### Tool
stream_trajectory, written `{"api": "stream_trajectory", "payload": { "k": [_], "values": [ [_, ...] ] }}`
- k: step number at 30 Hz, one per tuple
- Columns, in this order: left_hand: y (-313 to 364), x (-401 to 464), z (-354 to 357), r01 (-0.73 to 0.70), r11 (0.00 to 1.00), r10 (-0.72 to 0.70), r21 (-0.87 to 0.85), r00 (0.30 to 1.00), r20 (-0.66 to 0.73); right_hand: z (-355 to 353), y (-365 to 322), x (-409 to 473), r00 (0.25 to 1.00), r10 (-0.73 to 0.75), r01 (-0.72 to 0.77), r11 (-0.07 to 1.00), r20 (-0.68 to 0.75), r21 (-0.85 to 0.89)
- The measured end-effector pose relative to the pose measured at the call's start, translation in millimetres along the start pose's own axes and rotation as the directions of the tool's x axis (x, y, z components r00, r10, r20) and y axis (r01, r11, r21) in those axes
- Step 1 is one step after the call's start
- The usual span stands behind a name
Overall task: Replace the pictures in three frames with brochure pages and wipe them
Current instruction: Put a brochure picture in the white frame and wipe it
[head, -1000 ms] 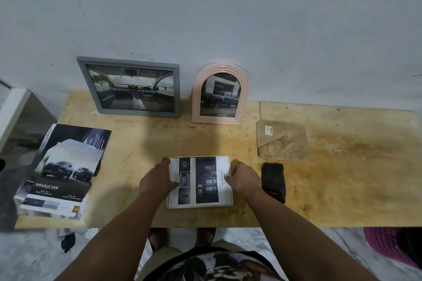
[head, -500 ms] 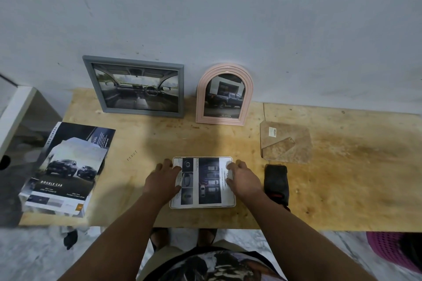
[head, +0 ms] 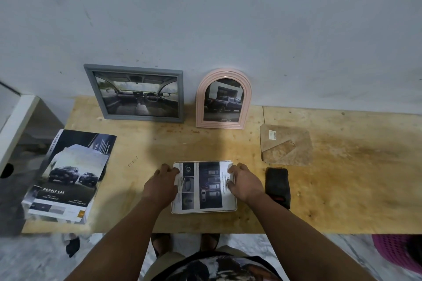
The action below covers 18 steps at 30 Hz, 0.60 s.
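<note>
We see white frame flat on table, low middle, page inside. Left hand grips its left edge, right hand its right edge. Black cloth just right. Brochures at left. Grey frame, pink frame lean on wall, upper middle.

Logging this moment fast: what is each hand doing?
Left hand: grips the white frame at its left edge.
Right hand: grips its right edge.
</note>
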<state>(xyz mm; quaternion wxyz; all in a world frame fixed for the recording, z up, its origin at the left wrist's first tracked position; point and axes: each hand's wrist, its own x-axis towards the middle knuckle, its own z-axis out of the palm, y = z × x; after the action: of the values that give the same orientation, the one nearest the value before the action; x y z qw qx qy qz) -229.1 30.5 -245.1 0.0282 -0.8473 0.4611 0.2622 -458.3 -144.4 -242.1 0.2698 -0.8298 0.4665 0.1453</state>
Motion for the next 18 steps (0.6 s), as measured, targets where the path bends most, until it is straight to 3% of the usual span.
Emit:
{"api": "stream_trajectory", "payload": {
  "k": [5,10,14,18],
  "values": [
    [1.6,1.6,-5.0,0.069,0.993,-0.067,-0.099,0.997,0.023,-20.7,9.3,0.1,0.994,0.008,0.001,0.997,-0.108,0.077],
    [3.2,6.6,-6.8,0.094,0.976,-0.097,-0.195,0.995,-0.007,-75.7,40.1,17.5,0.960,0.146,-0.085,0.964,-0.237,0.252],
    [3.9,10.9,-4.6,0.103,0.969,-0.103,-0.225,0.995,0.013,-119.8,83.5,43.2,0.892,0.368,-0.280,0.905,-0.260,0.320],
    [6.5,11.9,0.8,0.120,0.971,-0.120,-0.206,0.993,0.014,-142.1,126.3,67.9,0.792,0.591,-0.525,0.787,-0.153,0.323]
  ]
}}
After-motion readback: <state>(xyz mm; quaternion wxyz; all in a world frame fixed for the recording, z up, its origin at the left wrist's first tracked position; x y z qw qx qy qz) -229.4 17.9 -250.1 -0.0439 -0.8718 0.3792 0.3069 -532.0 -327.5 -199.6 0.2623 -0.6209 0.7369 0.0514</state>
